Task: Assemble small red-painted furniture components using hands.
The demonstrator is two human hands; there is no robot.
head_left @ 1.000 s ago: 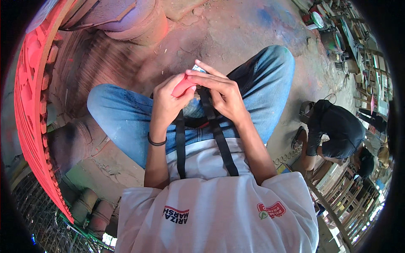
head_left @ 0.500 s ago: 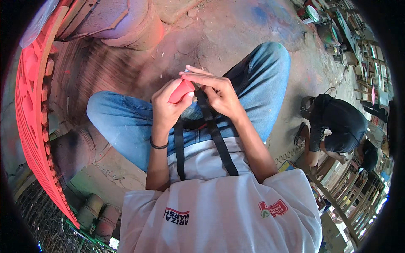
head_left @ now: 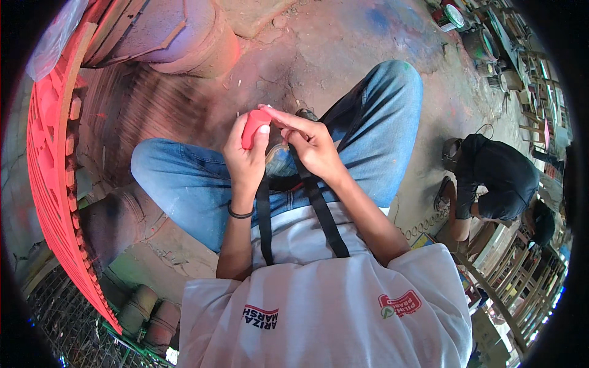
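Note:
My left hand (head_left: pixel 243 153) is closed around a small red cylinder-shaped piece (head_left: pixel 253 127), held tilted above my crossed legs. Its thumb presses on the near side of the piece. My right hand (head_left: pixel 314 144) meets the upper end of the piece, with the index finger stretched along to it and the other fingers bent in. A tiny pale spot shows at that fingertip; what it belongs to is too small to make out. Black straps (head_left: pixel 314 205) hang down my front below both hands.
At the left stands a long red-painted slatted panel (head_left: pixel 52 159), with clear plastic (head_left: pixel 56 49) over its top. A large round container (head_left: pixel 205 49) is at the upper left. Toward the right a person in black (head_left: pixel 497 175) bends near wooden racks (head_left: pixel 506 294); a paint can (head_left: pixel 452 18) stands farther off.
The red piece has been tipped more upright in my left hand. My right hand has drawn slightly down, its fingers now at the piece's upper end rather than across its top.

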